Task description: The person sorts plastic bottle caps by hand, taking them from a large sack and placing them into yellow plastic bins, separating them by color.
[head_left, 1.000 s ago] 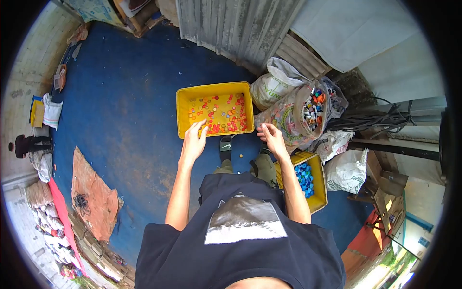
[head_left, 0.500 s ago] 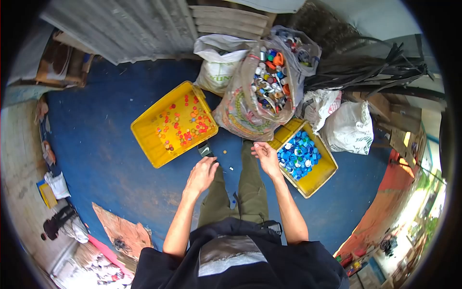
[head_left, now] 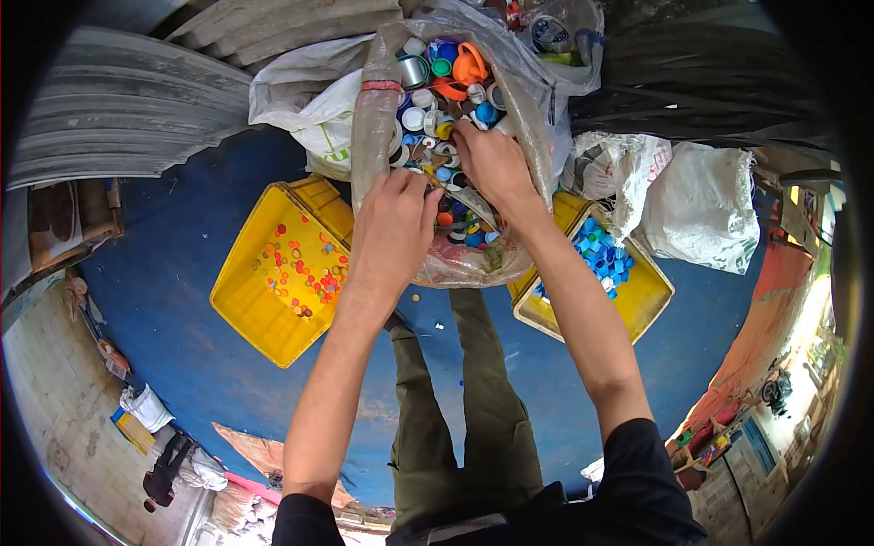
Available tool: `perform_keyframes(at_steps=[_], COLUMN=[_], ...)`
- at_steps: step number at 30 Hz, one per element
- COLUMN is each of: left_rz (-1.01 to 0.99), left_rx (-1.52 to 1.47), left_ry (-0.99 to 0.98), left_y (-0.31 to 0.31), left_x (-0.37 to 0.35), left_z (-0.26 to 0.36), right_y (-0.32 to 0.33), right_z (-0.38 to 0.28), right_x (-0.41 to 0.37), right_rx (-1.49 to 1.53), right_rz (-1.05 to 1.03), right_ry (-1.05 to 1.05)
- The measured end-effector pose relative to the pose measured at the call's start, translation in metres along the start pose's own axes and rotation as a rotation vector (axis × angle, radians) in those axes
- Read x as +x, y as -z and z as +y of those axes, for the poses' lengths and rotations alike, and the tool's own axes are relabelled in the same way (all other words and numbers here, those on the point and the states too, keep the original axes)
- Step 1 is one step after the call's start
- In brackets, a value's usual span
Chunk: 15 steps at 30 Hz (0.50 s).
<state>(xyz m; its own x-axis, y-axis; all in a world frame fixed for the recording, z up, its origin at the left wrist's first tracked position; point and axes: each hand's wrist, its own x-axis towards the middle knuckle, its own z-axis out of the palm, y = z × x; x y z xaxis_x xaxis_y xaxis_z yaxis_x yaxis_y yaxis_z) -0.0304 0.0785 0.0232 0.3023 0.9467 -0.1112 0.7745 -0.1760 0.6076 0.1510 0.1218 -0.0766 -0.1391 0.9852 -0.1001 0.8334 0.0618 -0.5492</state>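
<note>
A large clear plastic sack (head_left: 375, 114) stands in front of me, filled with mixed bottle caps and lids (head_left: 414, 118). My right hand (head_left: 496, 168) reaches into it from the right, fingers bent together beside a yellow cap (head_left: 444, 129); its fingertips are partly hidden, and I cannot make out what they hold. At the sack's near left side is my left hand (head_left: 393, 223), its fingers over the caps and its thumb apart from them. Nothing shows clearly in its grasp. An orange lid (head_left: 469, 64) and a metal tin (head_left: 412, 71) lie farther back among the caps.
Left on the blue floor (head_left: 182, 273) is a yellow crate (head_left: 238, 314) with red and orange caps. A second yellow crate (head_left: 642, 305) on the right holds blue caps. White sacks (head_left: 701, 209) stand beyond it. At lower left, another person (head_left: 167, 469) is visible far off.
Both my hands have moved forward from above my legs into the sack's opening. My view has shifted closer to the sack, which now looks larger.
</note>
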Motion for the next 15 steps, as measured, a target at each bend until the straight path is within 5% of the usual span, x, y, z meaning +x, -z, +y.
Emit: perform_keyframes(at_steps=[8,9,12,15], left_rz=[-0.009,-0.080,0.008,0.083], left_rx=[-0.141,-0.236,-0.421,-0.457], left_ry=[0.036,0.166,0.357,0.274], left_y=[-0.031,-0.037,-0.036,-0.042], left_x=[0.004,0.003,0.010,0.012], left_z=[0.001,-0.002,0.005,0.000], right_y=[-0.018,-0.017,0.007,0.030], right_z=[0.028,0.029,0.017,0.003], right_x=[0.036,0.032,0.009,-0.011], right_rx=[-0.096,-0.067,0.274,0.766], right_rz=[-0.161,-0.162,-0.019,-0.347], right_ry=[0.122,0.107,0.001,-0.357])
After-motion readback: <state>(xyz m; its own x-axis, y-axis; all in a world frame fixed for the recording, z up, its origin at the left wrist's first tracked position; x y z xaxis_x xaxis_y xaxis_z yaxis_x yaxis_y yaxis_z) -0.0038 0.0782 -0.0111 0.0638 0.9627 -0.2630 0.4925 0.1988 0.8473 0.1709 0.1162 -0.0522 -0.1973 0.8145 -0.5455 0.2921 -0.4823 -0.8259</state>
